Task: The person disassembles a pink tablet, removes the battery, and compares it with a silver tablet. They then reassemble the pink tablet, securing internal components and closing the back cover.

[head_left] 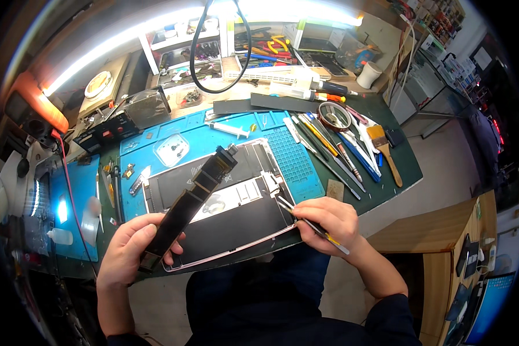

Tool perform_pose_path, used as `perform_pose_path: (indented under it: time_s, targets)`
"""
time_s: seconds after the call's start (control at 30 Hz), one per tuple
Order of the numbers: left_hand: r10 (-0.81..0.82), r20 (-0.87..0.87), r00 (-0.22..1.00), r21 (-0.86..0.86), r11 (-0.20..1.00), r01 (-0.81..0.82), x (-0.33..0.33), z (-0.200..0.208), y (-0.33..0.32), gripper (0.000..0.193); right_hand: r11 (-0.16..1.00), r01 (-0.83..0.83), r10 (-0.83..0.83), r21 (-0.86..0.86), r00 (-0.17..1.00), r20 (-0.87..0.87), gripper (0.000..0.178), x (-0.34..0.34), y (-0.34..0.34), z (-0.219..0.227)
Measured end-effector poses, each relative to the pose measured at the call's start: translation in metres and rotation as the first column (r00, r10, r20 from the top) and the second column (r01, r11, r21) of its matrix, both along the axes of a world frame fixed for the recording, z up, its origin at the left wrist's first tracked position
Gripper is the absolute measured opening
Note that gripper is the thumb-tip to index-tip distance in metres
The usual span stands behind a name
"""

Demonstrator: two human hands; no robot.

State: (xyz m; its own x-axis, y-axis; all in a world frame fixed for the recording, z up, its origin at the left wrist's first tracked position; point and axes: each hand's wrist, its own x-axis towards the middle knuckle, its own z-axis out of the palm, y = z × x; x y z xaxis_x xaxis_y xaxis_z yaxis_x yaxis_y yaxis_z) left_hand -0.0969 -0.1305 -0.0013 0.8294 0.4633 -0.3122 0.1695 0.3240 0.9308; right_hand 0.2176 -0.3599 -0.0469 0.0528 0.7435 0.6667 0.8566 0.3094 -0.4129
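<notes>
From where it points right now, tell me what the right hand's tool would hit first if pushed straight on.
The right hand aims its slim tool up and left. Its tip already sits at the right edge of the opened tablet, so it would likely meet the inner parts there first; depth is unclear.

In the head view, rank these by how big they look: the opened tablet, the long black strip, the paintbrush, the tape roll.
1. Opened tablet, clearly largest.
2. Long black strip, held in the left hand; raised toward the camera, so it may look oversized.
3. Paintbrush and tape roll look alike; the fisheye shrinks both, so I won't rank them.
</notes>
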Motion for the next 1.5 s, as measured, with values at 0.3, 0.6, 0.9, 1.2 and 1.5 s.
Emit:
perform_pose_path:
  time_s: [0.3,0.6,0.9,1.2,1.5]
  targets:
    - [-0.019,0.002,1.000,-0.124,0.992,0.019,0.005,-0.010,-0.002,0.042,0.996,0.025,-0.026,-0.091,1.000,-0.010,0.026,0.002,0.007,0.001]
    - [-0.066,-0.070,0.995,-0.114,0.992,0.058,0.007,-0.013,0.001,0.040,0.993,-0.005,0.002,-0.119,1.000,-0.023,0.022,0.006,0.014,0.003]
    - [-0.078,-0.079,0.994,-0.112,0.991,0.069,0.009,-0.012,0.003,0.039,0.991,0.025,-0.030,-0.129,0.999,-0.035,0.017,0.003,0.017,0.003]
    - [-0.057,-0.074,0.996,-0.135,0.990,0.047,0.009,-0.015,0.004,0.038,0.993,0.014,-0.013,-0.120,1.000,0.006,0.020,0.003,0.016,0.002]
    - [-0.055,-0.067,0.996,-0.149,0.988,0.045,0.007,-0.017,0.005,0.038,0.998,0.027,-0.025,-0.060,0.999,0.030,0.023,0.003,0.017,-0.003]
